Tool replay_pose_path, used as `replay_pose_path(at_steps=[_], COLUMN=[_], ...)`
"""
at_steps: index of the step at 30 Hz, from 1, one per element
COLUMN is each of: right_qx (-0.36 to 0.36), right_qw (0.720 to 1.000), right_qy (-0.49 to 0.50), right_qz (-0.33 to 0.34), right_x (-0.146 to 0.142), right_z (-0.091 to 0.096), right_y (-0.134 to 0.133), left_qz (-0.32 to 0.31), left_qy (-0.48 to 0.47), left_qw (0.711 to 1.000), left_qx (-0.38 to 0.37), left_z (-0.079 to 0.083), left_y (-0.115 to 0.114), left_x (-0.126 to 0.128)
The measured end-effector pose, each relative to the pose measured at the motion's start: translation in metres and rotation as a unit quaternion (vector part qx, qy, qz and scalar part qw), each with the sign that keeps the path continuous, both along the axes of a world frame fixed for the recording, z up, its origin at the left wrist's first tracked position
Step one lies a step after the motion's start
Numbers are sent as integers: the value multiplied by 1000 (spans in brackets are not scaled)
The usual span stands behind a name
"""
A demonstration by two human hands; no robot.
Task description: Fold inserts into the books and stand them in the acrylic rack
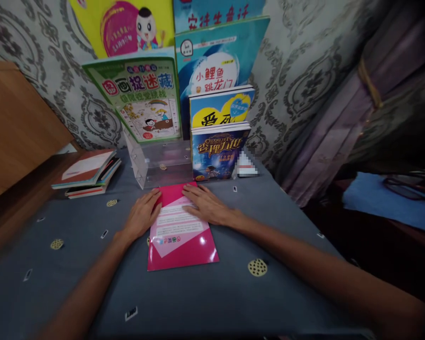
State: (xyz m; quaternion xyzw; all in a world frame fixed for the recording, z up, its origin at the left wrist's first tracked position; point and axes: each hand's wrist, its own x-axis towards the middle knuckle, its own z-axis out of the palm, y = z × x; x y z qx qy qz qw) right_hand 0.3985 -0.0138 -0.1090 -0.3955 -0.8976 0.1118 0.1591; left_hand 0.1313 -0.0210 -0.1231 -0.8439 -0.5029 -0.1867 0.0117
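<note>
A pink book lies flat on the cloth-covered surface, its printed text upside down to me. My left hand rests along its far left edge, fingers stretched forward and thumb toward the cover. From the other side my right hand lies over the far right part, fingers spread flat on the cover. Just beyond the book stands a clear tiered display stand. A green picture book leans on its left side. On the right are a dark blue book and a blue-and-yellow book.
Behind are a yellow book and a teal book. A small pile of books lies at the left, near a wooden panel. A tied curtain hangs at the right, with a blue cloth beyond the surface's edge.
</note>
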Motion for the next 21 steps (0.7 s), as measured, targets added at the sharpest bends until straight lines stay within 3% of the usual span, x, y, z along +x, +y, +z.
replay_pose_path(at_steps=[7,21], right_qx=[31,25], right_qw=[995,996], right_qy=[6,34], right_qz=[-93,-80], right_x=[8,9], right_z=[-4,-1], right_y=[6,5], left_qz=[-8,-31], left_qy=[-1,-16], left_qw=[1000,998], left_qx=[12,44], left_z=[-3,-15], left_y=[0,9], left_x=[-2,-12])
